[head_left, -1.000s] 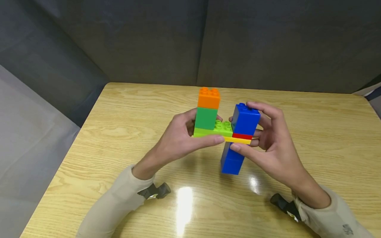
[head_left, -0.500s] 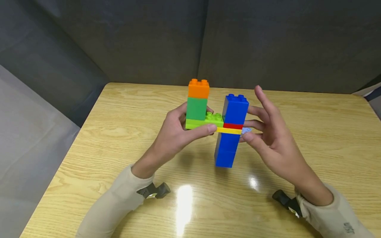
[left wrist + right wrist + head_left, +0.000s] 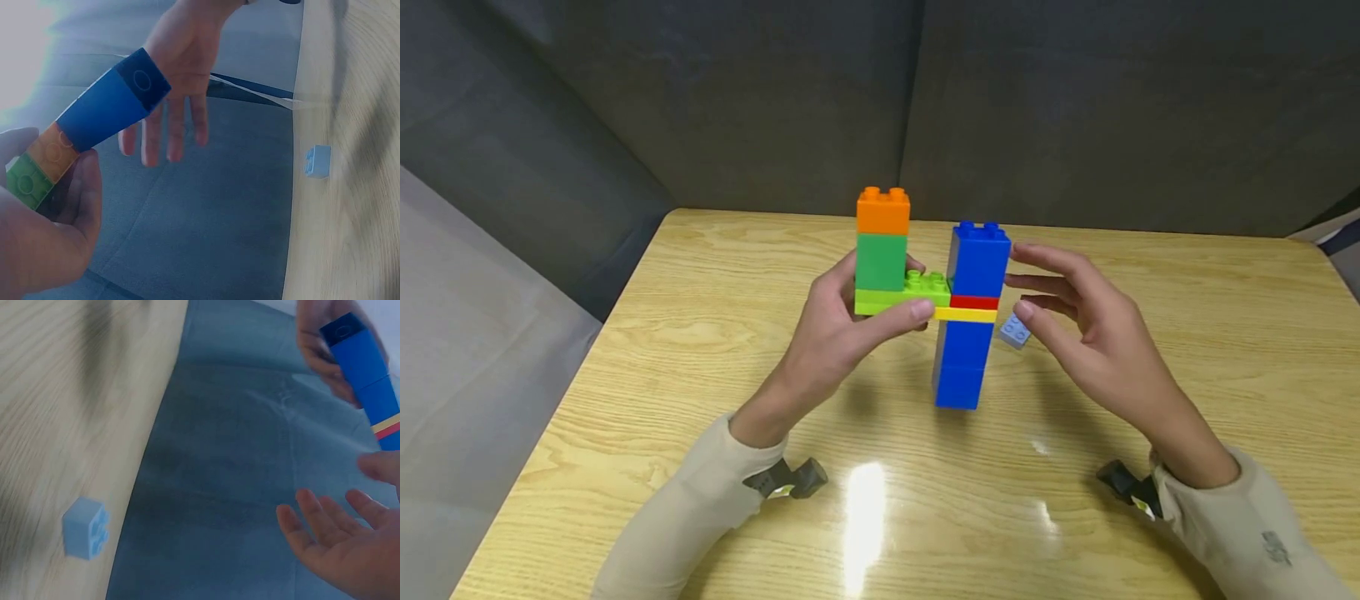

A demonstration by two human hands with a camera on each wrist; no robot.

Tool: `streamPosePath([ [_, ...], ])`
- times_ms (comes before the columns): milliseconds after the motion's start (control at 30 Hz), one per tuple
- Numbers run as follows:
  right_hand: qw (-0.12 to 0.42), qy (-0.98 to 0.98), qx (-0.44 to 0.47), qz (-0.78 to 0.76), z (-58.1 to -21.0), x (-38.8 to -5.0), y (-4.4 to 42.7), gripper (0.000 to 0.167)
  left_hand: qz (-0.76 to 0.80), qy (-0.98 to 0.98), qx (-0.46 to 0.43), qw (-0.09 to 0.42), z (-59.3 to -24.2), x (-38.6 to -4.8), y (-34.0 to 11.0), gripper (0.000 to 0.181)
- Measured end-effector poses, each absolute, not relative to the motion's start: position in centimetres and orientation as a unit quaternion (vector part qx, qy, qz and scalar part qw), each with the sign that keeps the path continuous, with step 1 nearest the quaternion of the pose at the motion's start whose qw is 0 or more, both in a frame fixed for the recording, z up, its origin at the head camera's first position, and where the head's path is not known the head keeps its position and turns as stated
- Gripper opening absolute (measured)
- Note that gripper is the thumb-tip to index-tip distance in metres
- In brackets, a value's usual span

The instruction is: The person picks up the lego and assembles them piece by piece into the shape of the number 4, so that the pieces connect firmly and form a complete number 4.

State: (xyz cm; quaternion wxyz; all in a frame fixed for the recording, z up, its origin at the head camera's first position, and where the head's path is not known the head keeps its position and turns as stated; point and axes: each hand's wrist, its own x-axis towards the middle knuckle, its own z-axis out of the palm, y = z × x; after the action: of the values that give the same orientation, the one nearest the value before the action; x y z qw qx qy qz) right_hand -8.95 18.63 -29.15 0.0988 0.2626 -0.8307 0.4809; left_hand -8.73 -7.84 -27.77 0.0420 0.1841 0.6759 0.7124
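My left hand (image 3: 831, 333) grips a toy-brick build by its lime green brick (image 3: 880, 302), thumb along the near side, holding it above the table. On the lime brick's left end stand a green brick (image 3: 881, 262) and an orange brick (image 3: 883, 212). To the right, a blue brick (image 3: 981, 265) sits over a thin red layer (image 3: 974, 302) and a yellow plate (image 3: 966, 315); further blue bricks (image 3: 961, 367) hang below. My right hand (image 3: 1097, 342) is beside the build with spread fingers, holding nothing; the right wrist view shows it apart from the blue column.
A light blue brick (image 3: 1013, 333) lies on the wooden table (image 3: 760, 550) beyond the build, studs showing; the left wrist view also has this light blue brick (image 3: 319, 161). A dark cloth (image 3: 775, 108) hangs behind the table's far edge.
The build in my left hand has moved up and left. My right hand has let go of its right side and drawn away, and the light blue brick behind has come into view.
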Motion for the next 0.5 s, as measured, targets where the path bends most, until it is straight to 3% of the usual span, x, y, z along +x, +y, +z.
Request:
streamPosePath([
  [167,0.095,-0.862,0.255,0.427,-29.9,-9.9,19.1,0.047,0.718,0.669,0.191,0.04,-27.8,-8.8,-7.9,0.036],
  [400,0.052,-0.906,0.263,0.327,-31.1,-11.4,19.8,0.067,0.72,0.664,0.201,0.037,-27.8,-8.9,-8.0,0.036],
  [500,0.009,-0.916,0.27,0.296,-31.8,-12.0,20.2,0.074,0.721,0.662,0.201,0.036,-27.8,-8.8,-8.0,0.036],
])
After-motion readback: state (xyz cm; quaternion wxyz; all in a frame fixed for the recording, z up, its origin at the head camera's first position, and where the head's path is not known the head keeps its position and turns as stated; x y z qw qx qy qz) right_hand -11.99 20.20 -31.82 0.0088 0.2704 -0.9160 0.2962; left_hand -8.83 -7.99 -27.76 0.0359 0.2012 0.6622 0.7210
